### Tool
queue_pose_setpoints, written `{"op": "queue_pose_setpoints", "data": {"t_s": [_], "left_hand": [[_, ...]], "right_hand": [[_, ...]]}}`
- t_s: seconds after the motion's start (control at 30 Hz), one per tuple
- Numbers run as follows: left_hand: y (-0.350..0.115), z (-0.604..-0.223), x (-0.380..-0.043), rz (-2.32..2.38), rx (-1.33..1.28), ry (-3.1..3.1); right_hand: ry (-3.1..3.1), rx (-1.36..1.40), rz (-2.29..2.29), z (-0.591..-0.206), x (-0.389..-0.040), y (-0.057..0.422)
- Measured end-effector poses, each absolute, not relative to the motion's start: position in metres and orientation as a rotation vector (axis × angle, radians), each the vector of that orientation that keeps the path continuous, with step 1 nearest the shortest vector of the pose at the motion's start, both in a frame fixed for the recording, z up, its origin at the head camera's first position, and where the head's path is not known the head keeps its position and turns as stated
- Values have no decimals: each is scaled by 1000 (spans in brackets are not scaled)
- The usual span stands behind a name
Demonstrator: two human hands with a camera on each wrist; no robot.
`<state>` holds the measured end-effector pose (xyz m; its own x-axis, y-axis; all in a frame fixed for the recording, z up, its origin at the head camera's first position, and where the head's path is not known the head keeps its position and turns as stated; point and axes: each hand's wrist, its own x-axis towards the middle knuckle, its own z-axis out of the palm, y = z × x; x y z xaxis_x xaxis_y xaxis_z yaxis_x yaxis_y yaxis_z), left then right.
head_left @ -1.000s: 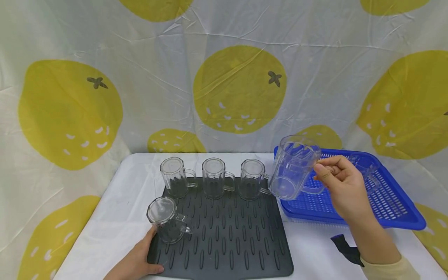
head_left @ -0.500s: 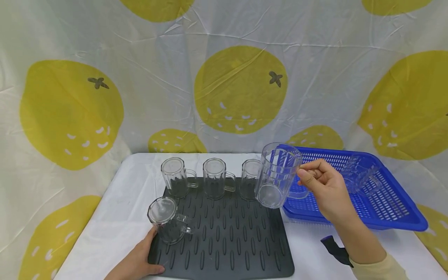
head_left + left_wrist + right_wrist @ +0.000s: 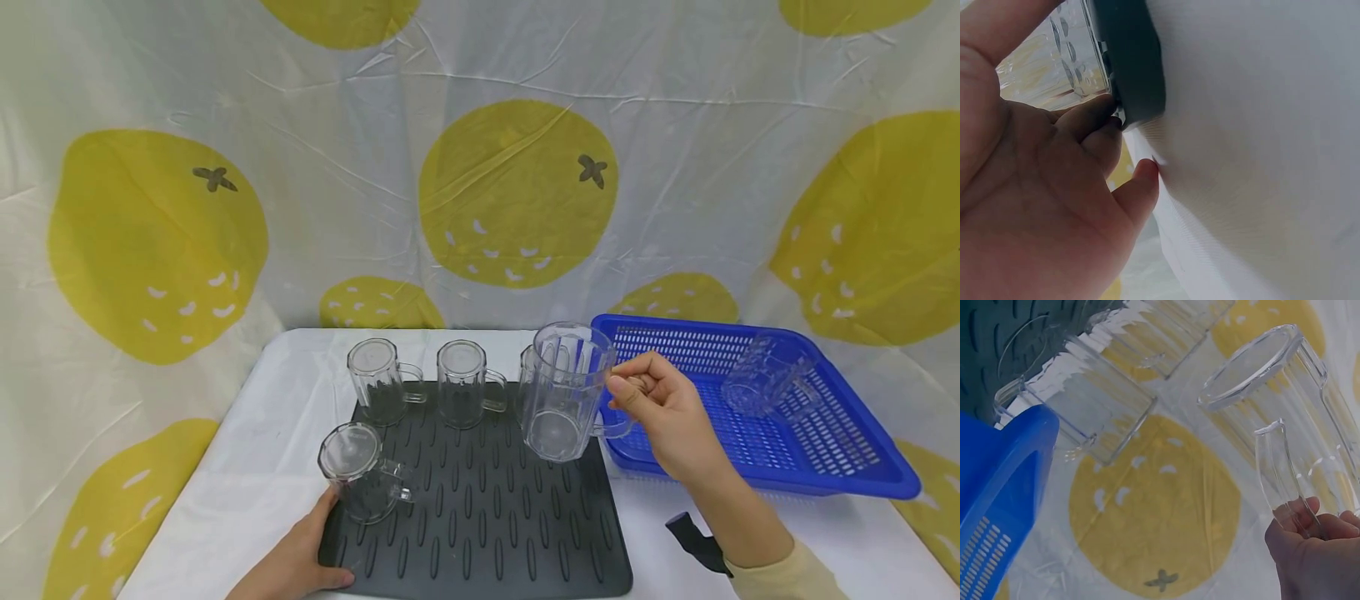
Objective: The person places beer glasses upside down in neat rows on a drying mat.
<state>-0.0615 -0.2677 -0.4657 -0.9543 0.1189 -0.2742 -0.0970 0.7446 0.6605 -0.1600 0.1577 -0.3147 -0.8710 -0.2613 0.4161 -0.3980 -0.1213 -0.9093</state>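
Note:
In the head view, my right hand (image 3: pixel 667 417) pinches the handle of a clear glass mug (image 3: pixel 566 392). Its open rim faces up, above the right back part of a dark grey drying mat (image 3: pixel 480 517). The right wrist view also shows those fingers on the handle of this mug (image 3: pixel 1291 406). My left hand (image 3: pixel 292 554) rests at the mat's left front corner, thumb on top and fingertips against the edge, beside another glass mug (image 3: pixel 360 475). Along the back stand mugs, apparently base up: one left (image 3: pixel 378 383), one middle (image 3: pixel 461 383), one (image 3: pixel 527 379) partly hidden behind the held mug.
A blue plastic basket (image 3: pixel 862 483) stands at the right, with a glass mug (image 3: pixel 768 379) lying in it. A white cloth (image 3: pixel 262 442) covers the table. Behind hangs a white curtain (image 3: pixel 337 208) with yellow lemon prints. A black strap (image 3: pixel 697 546) hangs by the right wrist.
My right hand has carried the mug left and down, from over the basket to over the mat. The mug in the basket shows more fully. My left hand stays in place.

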Motion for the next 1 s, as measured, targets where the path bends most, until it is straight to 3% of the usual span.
{"op": "queue_pose_setpoints", "data": {"t_s": [1.0], "left_hand": [[-269,-466,-58,1004,113,2728]], "right_hand": [[-2195,708,2180,-350,-160,118]]}}
